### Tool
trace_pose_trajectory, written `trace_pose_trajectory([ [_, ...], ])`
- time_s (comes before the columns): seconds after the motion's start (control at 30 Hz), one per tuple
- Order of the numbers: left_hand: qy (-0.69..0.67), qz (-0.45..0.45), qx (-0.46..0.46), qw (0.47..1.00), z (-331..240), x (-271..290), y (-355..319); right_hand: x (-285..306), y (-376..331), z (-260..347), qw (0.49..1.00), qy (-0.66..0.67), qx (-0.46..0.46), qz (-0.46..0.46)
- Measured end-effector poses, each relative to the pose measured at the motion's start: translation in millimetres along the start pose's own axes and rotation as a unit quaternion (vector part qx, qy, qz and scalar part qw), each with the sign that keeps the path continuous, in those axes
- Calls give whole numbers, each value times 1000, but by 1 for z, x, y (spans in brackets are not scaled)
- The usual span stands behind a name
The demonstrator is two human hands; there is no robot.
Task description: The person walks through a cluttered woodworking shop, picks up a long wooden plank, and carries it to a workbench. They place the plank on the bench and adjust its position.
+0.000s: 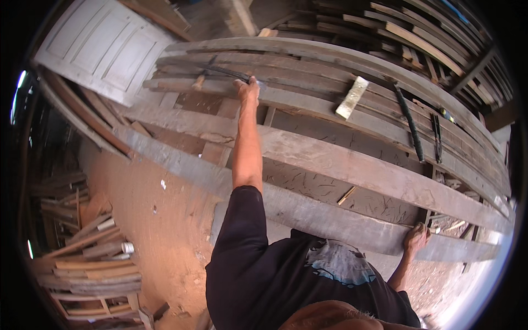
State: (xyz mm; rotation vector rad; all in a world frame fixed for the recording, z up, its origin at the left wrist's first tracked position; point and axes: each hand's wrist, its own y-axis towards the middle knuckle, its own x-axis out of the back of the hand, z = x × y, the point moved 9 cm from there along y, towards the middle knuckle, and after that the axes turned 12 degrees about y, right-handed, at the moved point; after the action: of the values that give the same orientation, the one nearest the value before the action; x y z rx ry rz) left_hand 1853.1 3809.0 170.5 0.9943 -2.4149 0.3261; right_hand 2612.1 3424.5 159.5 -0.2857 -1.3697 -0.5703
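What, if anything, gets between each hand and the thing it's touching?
Nothing visible: the left hand is directly on the dark tool, and the right hand rests against the near gray plank.

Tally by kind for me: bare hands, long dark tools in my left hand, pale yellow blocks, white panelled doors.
Hands: 2, left hand and right hand
Held long dark tool: 1
Pale yellow block: 1
White panelled door: 1
Total: 5

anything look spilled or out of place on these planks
Yes, thin dark slivers, too small to identify, lie strewn at all angles over the flat grey surface between the long weathered wooden planks, as if spilled. A pale yellowish rectangular block also sits askew, crossing the planks.
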Motion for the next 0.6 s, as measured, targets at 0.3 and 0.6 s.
trace_pose_trajectory([
  [0.3,324,107,-110,934,7,-78,28,-1,-6,9,990,15,137,-39],
  [0.6,361,39,-168,917,-25,-72,0,8,0,-9,988,97,-29,-113],
])
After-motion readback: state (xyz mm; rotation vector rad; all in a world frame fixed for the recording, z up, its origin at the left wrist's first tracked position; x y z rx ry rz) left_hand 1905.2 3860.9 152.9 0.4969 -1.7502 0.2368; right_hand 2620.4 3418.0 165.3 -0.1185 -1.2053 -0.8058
